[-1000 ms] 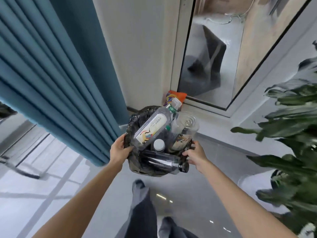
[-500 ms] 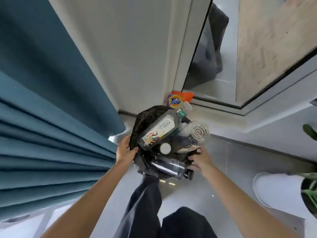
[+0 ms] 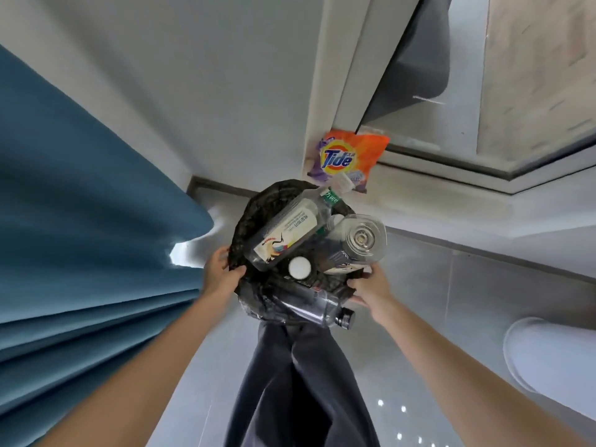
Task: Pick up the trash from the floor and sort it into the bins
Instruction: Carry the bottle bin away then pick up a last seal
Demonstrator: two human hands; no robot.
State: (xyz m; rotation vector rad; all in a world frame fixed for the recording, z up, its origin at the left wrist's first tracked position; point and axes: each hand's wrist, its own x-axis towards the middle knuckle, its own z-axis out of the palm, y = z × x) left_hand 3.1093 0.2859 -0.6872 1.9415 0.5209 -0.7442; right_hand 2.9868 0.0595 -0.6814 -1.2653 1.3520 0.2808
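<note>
The left hand [image 3: 222,276] and right hand [image 3: 371,290] grip opposite sides of a round, black-bag-lined bin [image 3: 249,221], fingers [image 3: 222,254] curled over its rim. Clear plastic bottles [image 3: 290,230] fill it, and an orange Tide detergent pouch [image 3: 348,156] lies beyond against the wall [image 3: 193,91].

One wide-angle camera sits on the person's head and looks steeply down and a little forward. Both forearms run up from the lower corners to the left hand [image 3: 222,274] and right hand [image 3: 371,287], which hold the bin [image 3: 254,208] near the middle of the frame, close under the lens. The dark trousers [image 3: 300,382] hang straight below it over the grey floor [image 3: 451,301]. The wall [image 3: 193,75] and the blue curtain [image 3: 80,221] at the left lean and bend toward the edges, as a wide lens renders them.
</note>
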